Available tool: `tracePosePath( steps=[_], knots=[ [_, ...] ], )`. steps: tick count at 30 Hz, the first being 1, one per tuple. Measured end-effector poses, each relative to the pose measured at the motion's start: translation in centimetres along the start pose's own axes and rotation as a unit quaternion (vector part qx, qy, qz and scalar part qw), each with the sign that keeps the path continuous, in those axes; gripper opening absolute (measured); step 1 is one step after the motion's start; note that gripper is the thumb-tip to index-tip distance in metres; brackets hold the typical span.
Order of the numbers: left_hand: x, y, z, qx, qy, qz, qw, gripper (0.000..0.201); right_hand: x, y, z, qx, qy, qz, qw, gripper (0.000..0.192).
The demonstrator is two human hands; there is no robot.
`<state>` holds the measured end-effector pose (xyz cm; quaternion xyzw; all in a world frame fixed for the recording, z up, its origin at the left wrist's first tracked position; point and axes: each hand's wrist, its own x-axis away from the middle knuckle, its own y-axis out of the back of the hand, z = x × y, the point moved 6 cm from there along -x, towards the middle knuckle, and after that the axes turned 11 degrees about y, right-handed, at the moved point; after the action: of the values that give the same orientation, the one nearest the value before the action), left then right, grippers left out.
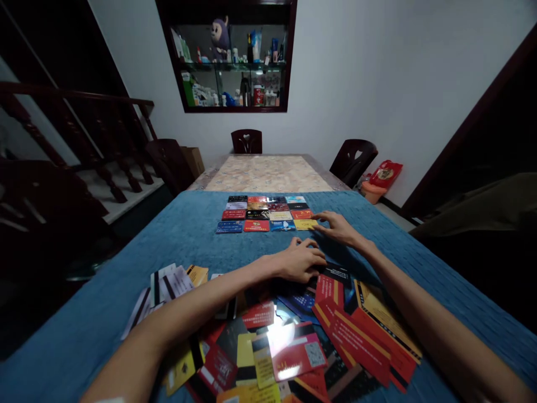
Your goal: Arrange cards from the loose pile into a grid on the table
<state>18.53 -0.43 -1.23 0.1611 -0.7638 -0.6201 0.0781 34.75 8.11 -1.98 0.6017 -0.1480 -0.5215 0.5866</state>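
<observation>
Reaching forward, both hands: left (300, 262) loosely curled on loose cards (293, 341), right (338, 228) flat (fingers spread) beside card grid (264, 214).

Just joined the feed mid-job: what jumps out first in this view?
The neat grid of cards laid in rows on the blue cloth, past the hands. Nearer the camera sprawls a loose heap of cards, mostly red and yellow, one glaring with reflected light. The right hand touches the grid's near right corner at a yellow card, while the left hand rests at the heap's far edge.
</observation>
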Motion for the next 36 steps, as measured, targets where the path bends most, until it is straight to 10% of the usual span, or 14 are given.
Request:
tracePosePath(
  steps=[8, 17, 36],
  knots=[
    [1.6, -0.1, 1.4, -0.035, 0.03, -0.007, 0.999, 0.014, -0.1, -0.4, 4.5, -0.009, 0.048, 0.054, 0.997, 0.029],
    [4.0, 0.5, 2.7, -0.014, 0.107, 0.005, 0.994, 0.016, 6.2, -0.9, 7.9, -0.014, 0.047, 0.078, 0.996, 0.031],
    [5.7, 1.1, 2.9, -0.049, 0.14, 0.015, 0.989, 0.02, 8.1, -1.9, 11.8, -0.052, 0.073, 0.02, 0.996, 0.03]
  ],
)
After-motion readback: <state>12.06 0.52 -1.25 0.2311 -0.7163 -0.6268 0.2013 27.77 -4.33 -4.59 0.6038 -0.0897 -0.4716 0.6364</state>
